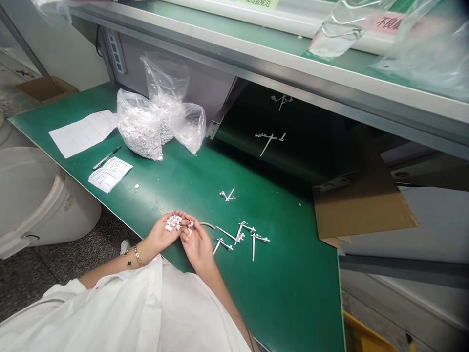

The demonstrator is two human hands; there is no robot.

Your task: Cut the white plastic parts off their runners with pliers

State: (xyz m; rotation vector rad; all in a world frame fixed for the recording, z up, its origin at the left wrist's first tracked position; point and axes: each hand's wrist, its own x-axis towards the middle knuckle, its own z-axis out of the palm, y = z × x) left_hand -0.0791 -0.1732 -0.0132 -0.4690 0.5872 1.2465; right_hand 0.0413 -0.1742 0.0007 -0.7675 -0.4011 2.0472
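Presently, the left hand (pixel 163 235) is cupped palm-up and loosely grasps the small white pieces (pixel 173 223), which lie heaped in the palm toward the fingers. The right hand (pixel 198 243) adjoins it, fingers curled, with further white bits (pixel 190 228) at the fingers; whether these are pinched or merely resting cannot be determined. Branched white parts (pixel 238 237) lie on the green tabletop (pixel 289 293), just right of the right hand. Filled plastic bags (pixel 138 129) stand beyond both hands.
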